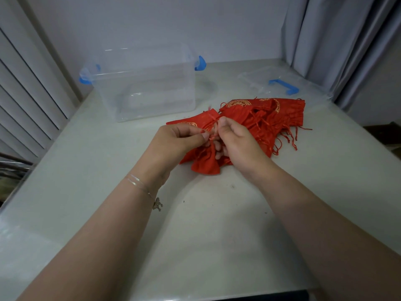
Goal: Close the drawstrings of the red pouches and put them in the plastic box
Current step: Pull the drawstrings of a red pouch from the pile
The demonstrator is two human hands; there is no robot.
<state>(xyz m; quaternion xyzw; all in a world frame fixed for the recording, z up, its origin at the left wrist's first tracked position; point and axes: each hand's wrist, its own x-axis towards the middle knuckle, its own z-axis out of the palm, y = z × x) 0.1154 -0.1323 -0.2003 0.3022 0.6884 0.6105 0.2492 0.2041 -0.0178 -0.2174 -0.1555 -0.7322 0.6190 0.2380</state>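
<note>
While both hands meet at frame centre, one red pouch [206, 160] is held between them just above the table [108, 192]. A thin red drawstring [211, 137] is pinched by the left hand [180, 140] between thumb and forefinger. The same string is pinched from the other side by the right hand [236, 140], its lower fingers curled into the pouch fabric. The pouch body is bunched below the fingers, hanging toward lower centre.

A pile of red pouches [271, 115] with gold prints is seen right of centre, directly behind the hands, flat on the table. Loose drawstring ends are trailed off its right edge. One further pouch [195, 121] is laid flat just behind the left hand, touching the pile.

The clear plastic box [147, 83] is placed upper left of centre, upright, lid off, blue latches on both short sides. No pouch is visible inside it. Its clear lid [282, 83] with a blue handle is laid flat at upper right, near the curtain [336, 40].

A thin bracelet [141, 185] is worn on the left wrist.
</note>
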